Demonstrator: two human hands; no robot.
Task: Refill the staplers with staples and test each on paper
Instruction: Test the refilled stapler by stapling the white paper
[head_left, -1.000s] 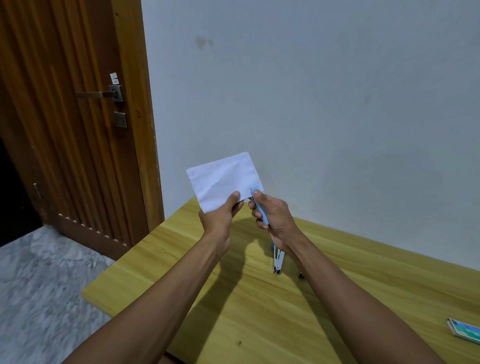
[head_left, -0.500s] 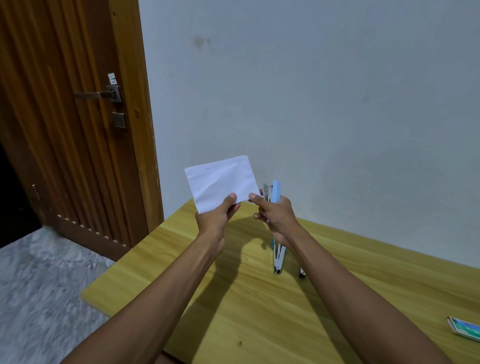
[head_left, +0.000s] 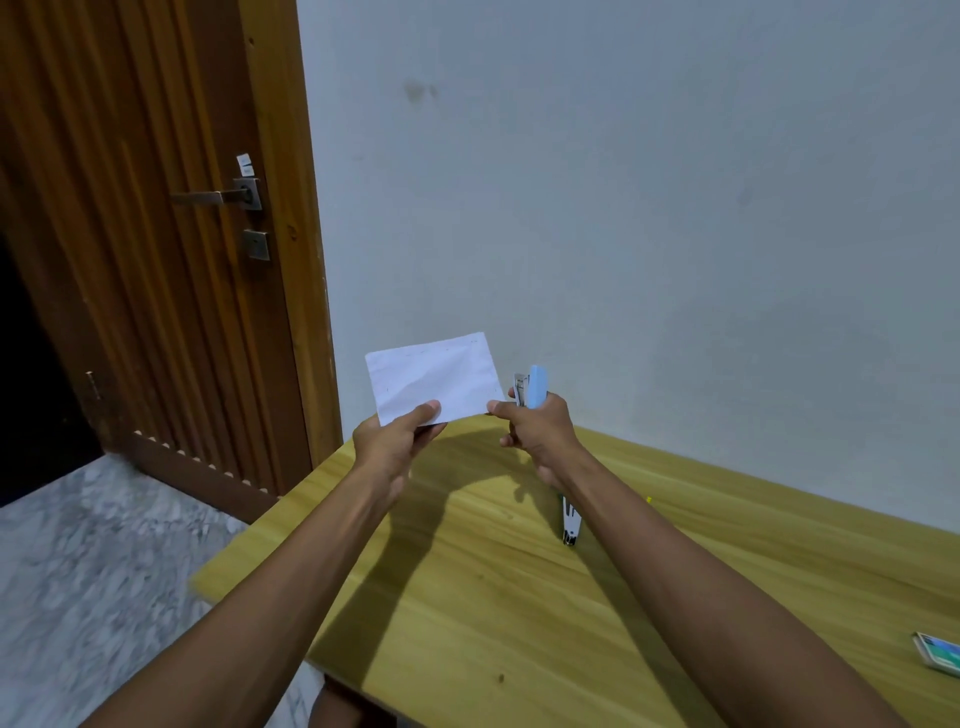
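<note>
Stapler (head_left: 535, 387) upright in right hand (head_left: 540, 434)

**Wooden table, and what's actually sitting on it**

So the table (head_left: 519, 623) is a light yellowish wood-grain top that fills the lower right of the frame, with its far edge tight against the pale wall and its left corner poking out over the grey marbled floor (head_left: 104, 571).

Lying on it near the middle of the frame is a metal stapler (head_left: 570, 525), partly hidden behind a forearm, so only its lower end shows. Just right of that there's a tiny yellow speck (head_left: 649, 500), too small to tell what it is. Way off at the right edge sits a small box (head_left: 939, 659) with a green and blue top, cut off by the frame.
</note>
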